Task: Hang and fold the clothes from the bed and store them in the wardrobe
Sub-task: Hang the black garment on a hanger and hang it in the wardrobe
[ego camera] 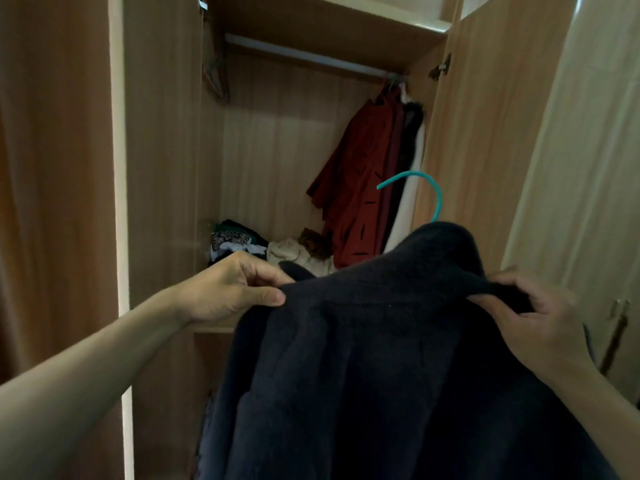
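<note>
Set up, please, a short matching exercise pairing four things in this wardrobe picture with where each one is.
1 dark garment
2 teal hanger hook
3 red garment
4 piled clothes

A hanging from the rail, right end
B lying on the shelf
C gripped by the left hand and right hand
D rising above the dark garment

Pairs: 1-C, 2-D, 3-A, 4-B.

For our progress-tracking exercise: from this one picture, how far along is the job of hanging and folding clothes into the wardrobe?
Done: a red garment and others hang from the rail; a clothes pile lies on the shelf. In hand: the left hand and right hand hold a dark garment on a teal hanger. Left: hooking it onto the rail. The bed is out of view, so the remainder is unknown.
</note>
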